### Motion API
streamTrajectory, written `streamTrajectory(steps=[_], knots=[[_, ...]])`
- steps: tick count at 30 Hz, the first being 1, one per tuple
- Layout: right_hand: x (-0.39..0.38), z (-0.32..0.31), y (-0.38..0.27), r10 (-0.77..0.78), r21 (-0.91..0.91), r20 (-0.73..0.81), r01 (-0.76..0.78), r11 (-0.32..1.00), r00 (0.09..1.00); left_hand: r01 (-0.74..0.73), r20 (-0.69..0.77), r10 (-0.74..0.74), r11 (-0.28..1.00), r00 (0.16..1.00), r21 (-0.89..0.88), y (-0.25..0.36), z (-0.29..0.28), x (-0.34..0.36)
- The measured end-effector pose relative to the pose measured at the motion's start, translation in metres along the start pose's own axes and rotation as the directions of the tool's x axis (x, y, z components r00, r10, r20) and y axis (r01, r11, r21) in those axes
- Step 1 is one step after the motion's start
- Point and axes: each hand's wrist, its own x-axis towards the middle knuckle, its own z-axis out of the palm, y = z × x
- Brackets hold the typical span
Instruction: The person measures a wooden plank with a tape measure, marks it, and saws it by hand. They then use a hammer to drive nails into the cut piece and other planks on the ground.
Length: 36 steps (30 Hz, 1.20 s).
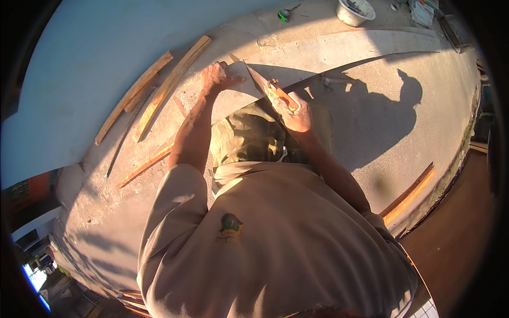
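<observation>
— Handsaw (261, 84): where does it lie from the hands?

— It is in the right hand (296, 112), whose fingers are wrapped shut around the orange handle. The blade runs up and to the left from that grip, slanting across the near edge of the pale board (339, 50), its tip ending just beside the left hand (217, 77).

— And the left hand?

— It is pressed down on the board's left end, fingers spread flat on the surface, thumb pointing toward the blade. It pinches nothing; it bears down.

— Which hand is nearer the cut?

— The left is just beside the far end of the blade; the right sits at the handle end, closer to the body. So the saw's long axis runs diagonally between the two hands, from lower right to upper left.

— Are the teeth in the wood?

— Hard to say; shadow lies over that edge, and the blade may be resting on it or already in it.

— How does the board lie?

— It is long and lies across the concrete floor (403, 132), stretching away to the right from the left hand, so the blade crosses it at a slant.

— Anything else close by?

— Several wooden slats (169, 85) lie on the floor to the left, well apart from the saw, with a ribbed steel rod (124, 135) among them. A white bowl (354, 11) and a green tape measure (284, 15) sit at the far edge of the floor.
</observation>
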Motion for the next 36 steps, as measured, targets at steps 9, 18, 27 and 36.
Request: streamTrajectory(steps=[9, 18, 27, 36], knots=[[-0.062, -0.047, -0.025, 0.366, 0.367, 0.003, -0.341, 0.865, 0.931, -0.062, -0.038, 0.064, 0.997, 0.997, 0.049, -0.006, 0.007, 0.009], [-0.132, -0.1, -0.026, 0.476, 0.292, 0.114, -0.487, 0.823, 0.872, 0.014, 0.077, -0.009, 0.998, 0.997, -0.056, -0.01, 0.008, 0.009], [-0.008, -0.013, -0.01, 0.132, 0.077, 0.038, -0.135, 0.988, 0.99, 0.03, 0.046, -0.031, 0.999, 0.998, 0.038, -0.006, 0.009, 0.009], [-0.053, -0.055, -0.026, 0.505, 0.122, 0.164, -0.525, 0.842, 0.848, 0.032, 0.054, -0.035, 0.997, 0.998, 0.068, -0.006, 0.004, 0.018]])
